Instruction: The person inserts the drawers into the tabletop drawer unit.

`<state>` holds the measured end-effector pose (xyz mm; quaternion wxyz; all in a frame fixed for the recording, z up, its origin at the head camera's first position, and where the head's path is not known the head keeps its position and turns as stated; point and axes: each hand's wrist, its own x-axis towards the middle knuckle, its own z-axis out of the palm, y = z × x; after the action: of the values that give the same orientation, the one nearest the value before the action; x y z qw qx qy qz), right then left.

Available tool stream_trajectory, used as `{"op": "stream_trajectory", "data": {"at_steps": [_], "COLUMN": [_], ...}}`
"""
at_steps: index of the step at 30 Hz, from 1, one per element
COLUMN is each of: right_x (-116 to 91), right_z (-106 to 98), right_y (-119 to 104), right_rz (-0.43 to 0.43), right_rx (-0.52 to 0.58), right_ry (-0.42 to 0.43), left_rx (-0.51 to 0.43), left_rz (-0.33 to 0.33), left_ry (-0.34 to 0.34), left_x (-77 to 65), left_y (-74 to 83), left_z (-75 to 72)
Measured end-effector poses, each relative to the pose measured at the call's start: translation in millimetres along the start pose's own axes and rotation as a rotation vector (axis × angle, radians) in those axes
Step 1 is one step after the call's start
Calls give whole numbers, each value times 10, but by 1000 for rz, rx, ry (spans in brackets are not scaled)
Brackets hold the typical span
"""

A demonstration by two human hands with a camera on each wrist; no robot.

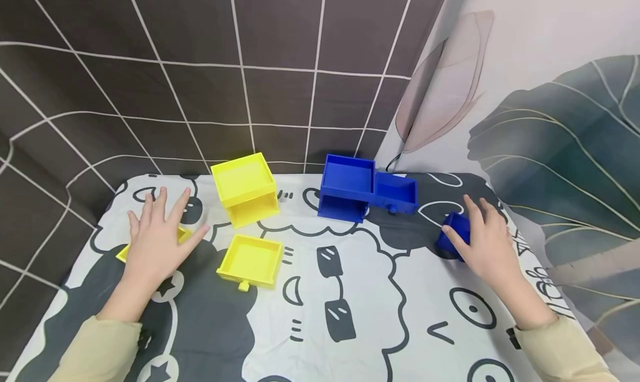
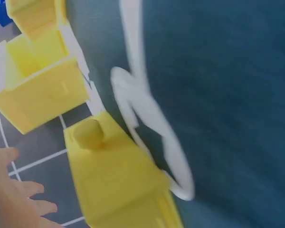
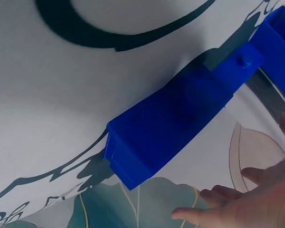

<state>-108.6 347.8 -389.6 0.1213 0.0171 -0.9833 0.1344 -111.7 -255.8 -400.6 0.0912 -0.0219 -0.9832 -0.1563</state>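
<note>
My left hand (image 1: 155, 240) is spread flat over a yellow drawer (image 1: 184, 235), hiding most of it. In the left wrist view this drawer (image 2: 118, 175) shows a round knob, with my fingers (image 2: 35, 206) apart from it. A second yellow drawer (image 1: 252, 260) lies between that hand and a yellow cabinet (image 1: 245, 185). At the right, my right hand (image 1: 492, 249) hovers beside a blue box-shaped piece (image 1: 456, 233), its fingers extended. The right wrist view shows a gap between the fingers (image 3: 218, 199) and this blue piece (image 3: 166, 123).
A blue cabinet (image 1: 345, 182) stands at the back, with a small blue drawer (image 1: 397, 190) against its right side. The cartoon-print cloth (image 1: 370, 293) covers the table. A dark gridded curtain (image 1: 200, 93) rises behind, and a leaf-print curtain (image 1: 575, 165) borders the right.
</note>
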Motion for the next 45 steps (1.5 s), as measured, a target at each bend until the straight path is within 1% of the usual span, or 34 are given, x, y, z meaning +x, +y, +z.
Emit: {"op": "stream_trajectory", "data": {"at_steps": [3, 7, 10, 14, 18, 23, 28, 32, 34, 40, 43, 45], "right_x": [18, 33, 51, 91, 137, 217, 317, 394, 426, 504, 523, 527], "right_z": [-4, 3, 10, 27, 46, 90, 127, 149, 162, 231, 254, 258], "right_y": [-46, -107, -149, -215, -292, -365, -449, -488, -496, -501, -511, -527], "right_rz": [-31, -26, -23, -25, -23, -6, 38, 97, 111, 140, 197, 236], "right_rx": [48, 114, 171, 244, 342, 465, 539, 594, 634, 815, 922, 1015], "right_ry": [40, 53, 67, 71, 66, 71, 100, 81, 65, 11, -16, -41], "left_rx": [-29, -72, -97, -116, -140, -147, -144, -170, -182, -239, -283, -315], "left_rz": [14, 35, 63, 98, 130, 172, 208, 237, 246, 254, 265, 266], "left_ry": [32, 73, 100, 113, 116, 87, 50, 26, 11, -49, -67, -78], "left_x": [16, 60, 105, 163, 232, 352, 498, 623, 682, 799, 847, 884], "left_y": [54, 164, 261, 383, 515, 725, 943, 1125, 1218, 1494, 1614, 1684], "left_z": [-30, -67, -97, -140, -167, -175, -158, -118, -89, 1, 60, 108]}}
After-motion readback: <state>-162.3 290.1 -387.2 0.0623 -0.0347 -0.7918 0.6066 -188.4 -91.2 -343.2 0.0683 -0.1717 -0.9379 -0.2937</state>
